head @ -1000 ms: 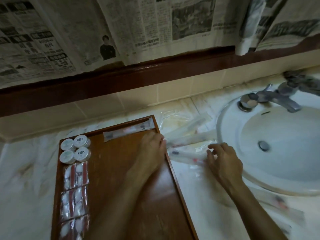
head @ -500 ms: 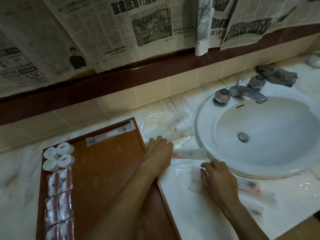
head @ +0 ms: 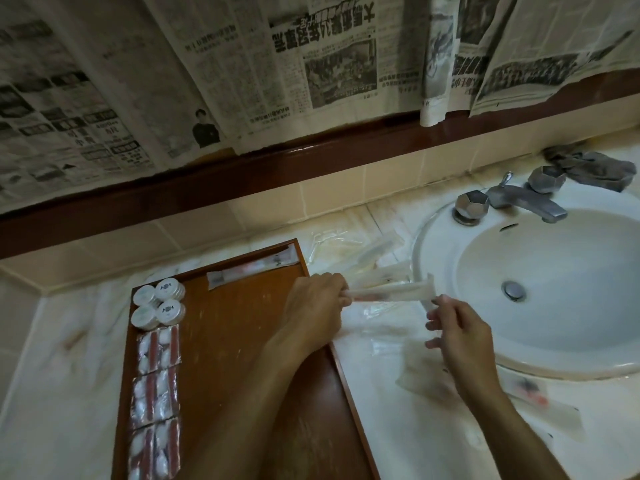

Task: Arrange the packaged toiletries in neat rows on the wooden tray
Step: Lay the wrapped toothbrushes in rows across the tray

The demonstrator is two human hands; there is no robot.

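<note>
Gripping one long packet (head: 388,292) by its ends, left hand (head: 313,308) and right hand (head: 459,336), beside the wooden tray (head: 341,362).

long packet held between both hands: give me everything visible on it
The long packet is a narrow, translucent whitish plastic sleeve with a reddish streak showing inside near its left end; the contents are too blurred to identify. It is held roughly level, just off the wooden tray's right edge, above the counter and other clear packets, its right end reaching the sink rim. The left hand grips its left end; the right hand pinches its right end, which flares upward. It looks straight and taut.
</note>
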